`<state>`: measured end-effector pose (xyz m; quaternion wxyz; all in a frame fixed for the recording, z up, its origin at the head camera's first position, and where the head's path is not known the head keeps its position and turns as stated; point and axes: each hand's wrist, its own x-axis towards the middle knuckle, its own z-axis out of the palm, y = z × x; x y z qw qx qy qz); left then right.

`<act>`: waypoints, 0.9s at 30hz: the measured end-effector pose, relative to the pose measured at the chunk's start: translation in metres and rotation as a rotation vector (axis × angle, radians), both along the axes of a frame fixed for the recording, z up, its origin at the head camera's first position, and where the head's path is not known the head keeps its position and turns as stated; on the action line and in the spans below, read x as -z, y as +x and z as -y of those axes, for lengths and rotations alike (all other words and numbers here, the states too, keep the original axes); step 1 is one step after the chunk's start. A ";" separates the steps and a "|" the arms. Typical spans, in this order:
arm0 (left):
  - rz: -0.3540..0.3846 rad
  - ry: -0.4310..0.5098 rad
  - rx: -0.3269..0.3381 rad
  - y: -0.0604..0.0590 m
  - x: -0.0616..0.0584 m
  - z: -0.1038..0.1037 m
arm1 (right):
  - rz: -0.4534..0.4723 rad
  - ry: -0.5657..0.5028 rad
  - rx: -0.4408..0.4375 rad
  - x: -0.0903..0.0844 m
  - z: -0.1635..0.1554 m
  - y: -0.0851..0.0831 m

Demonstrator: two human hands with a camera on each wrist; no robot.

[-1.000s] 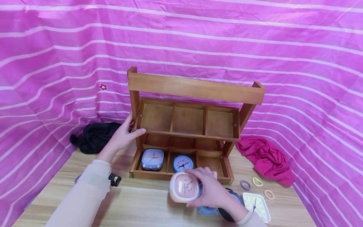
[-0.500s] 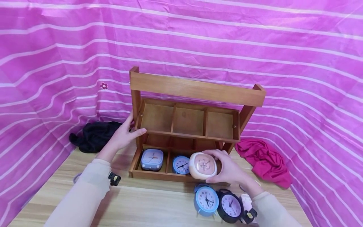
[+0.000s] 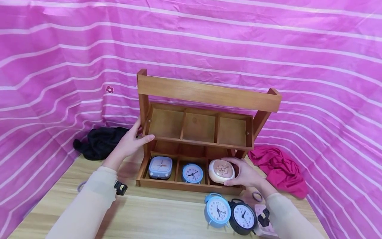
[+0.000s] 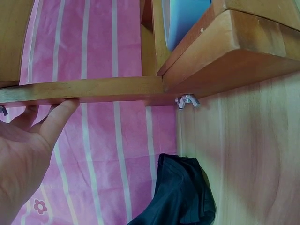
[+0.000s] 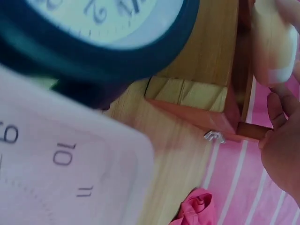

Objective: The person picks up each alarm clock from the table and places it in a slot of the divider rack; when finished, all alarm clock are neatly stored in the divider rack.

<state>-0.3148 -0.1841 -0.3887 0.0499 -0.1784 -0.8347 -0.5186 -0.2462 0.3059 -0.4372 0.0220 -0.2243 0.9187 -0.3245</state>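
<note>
The right hand (image 3: 243, 174) curls its fingers round the pink clock (image 3: 221, 171) in the right bottom box of the wooden rack (image 3: 206, 94), which the left hand (image 3: 129, 143) grips; the clock looks light, smooth and breakable, best held by its sides.

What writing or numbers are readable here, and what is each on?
"1" to "12" hour numerals: round blue clock on the table.
"1" to "12" hour numerals: round black clock beside it.
"9", "10", "11": pale square clock face, seen close in the right wrist view.
Dials of the three clocks in the wooden rack: too small to read.
No brand names or labels show.
</note>
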 end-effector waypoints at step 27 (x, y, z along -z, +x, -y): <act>0.001 0.001 0.018 0.000 -0.002 -0.001 | 0.191 0.258 0.050 -0.003 0.009 -0.009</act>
